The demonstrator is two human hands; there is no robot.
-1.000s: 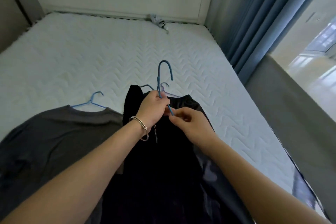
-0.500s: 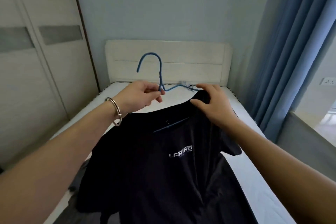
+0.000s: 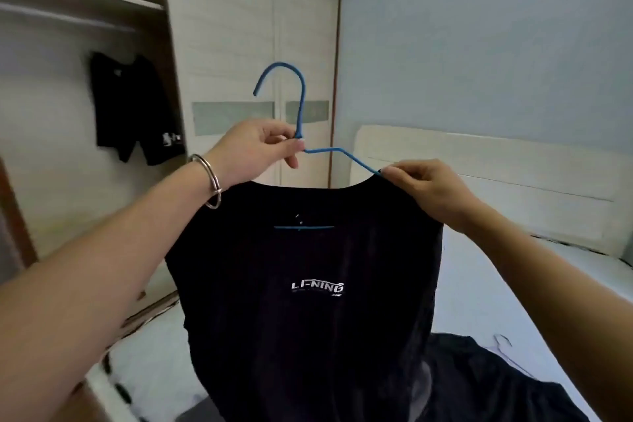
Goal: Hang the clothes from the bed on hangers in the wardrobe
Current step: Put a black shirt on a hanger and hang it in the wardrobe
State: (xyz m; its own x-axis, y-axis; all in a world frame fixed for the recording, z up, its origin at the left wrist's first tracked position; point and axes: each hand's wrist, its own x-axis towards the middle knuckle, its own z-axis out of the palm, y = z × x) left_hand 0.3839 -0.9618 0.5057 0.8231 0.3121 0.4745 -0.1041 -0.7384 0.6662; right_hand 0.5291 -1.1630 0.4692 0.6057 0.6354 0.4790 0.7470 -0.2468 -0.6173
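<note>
The left hand [image 3: 255, 147] pinched the neck of the blue hanger [image 3: 301, 113] while the right hand [image 3: 423, 187] gripped its arm at the collar of the black T-shirt [image 3: 308, 301], held up between the open wardrobe [image 3: 85, 3] and the bed [image 3: 513, 284].

Both forearms rise from the lower corners of the frame toward its centre, bare to the elbow. The left hand [image 3: 255, 147] sits just left of centre, knuckles up, thumb and forefinger pinched in a closed grip. A metal bangle [image 3: 206, 180] circles the left wrist. The right hand [image 3: 428, 187] sits right of centre, slightly lower, back of the hand facing the camera, fingertips [image 3: 390, 171] pinched together at its left end. The hands are apart, not touching.
</note>
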